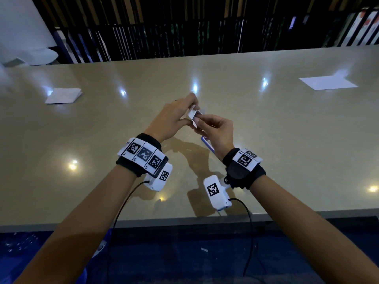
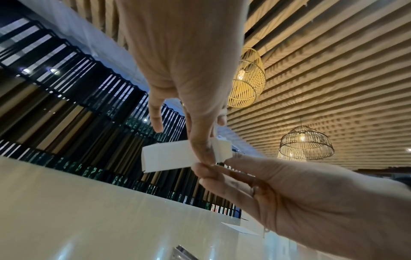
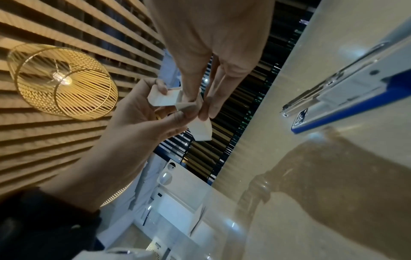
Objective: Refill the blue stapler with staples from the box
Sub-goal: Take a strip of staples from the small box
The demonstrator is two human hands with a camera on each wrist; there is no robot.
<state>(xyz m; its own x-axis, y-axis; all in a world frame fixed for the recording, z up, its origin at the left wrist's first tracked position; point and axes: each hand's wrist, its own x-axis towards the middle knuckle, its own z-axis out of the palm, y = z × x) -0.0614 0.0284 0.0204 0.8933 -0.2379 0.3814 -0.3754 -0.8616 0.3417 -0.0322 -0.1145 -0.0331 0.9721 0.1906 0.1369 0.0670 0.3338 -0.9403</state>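
Observation:
Above the middle of the beige table (image 1: 276, 144), both my hands hold a small white staple box (image 1: 192, 114). My left hand (image 1: 189, 108) grips its body, thumb across the side (image 2: 169, 156). My right hand (image 1: 200, 119) pinches the open end of the box, where white flaps (image 3: 202, 130) stick out. No staples show. The blue stapler (image 1: 207, 142) lies on the table under my right hand. In the right wrist view the stapler (image 3: 347, 95) lies open with its metal staple channel exposed.
A folded white sheet (image 1: 62, 96) lies at the table's far left and a flat white sheet (image 1: 328, 83) at the far right. The table's front edge (image 1: 184, 221) runs just under my wrists. Dark slatted railing stands behind the table.

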